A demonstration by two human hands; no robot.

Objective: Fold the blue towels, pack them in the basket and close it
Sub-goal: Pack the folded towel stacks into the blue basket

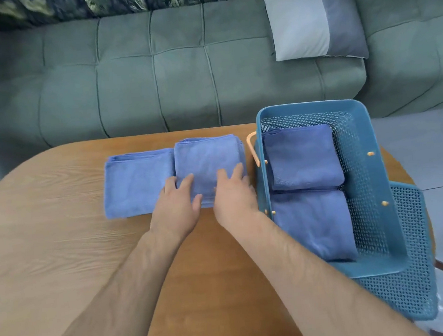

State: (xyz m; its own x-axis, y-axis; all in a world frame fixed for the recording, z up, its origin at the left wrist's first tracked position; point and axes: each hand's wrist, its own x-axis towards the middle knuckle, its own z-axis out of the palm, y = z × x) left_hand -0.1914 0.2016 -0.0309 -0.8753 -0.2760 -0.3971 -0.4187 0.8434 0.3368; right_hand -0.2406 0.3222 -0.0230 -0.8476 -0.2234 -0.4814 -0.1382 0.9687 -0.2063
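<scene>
While flat, towel (pixel 208 155) under both hands (pixel 177 207) (pixel 234 196)

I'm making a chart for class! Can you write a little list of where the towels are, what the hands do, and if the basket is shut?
Towels on table: two folded, left towel and right towel, side by side
Towels in basket: two folded, far towel and near towel
Basket state: open
Lid: off, at the basket's right side
Left hand: fingers flat on right towel
Right hand: fingers flat on right towel
</scene>
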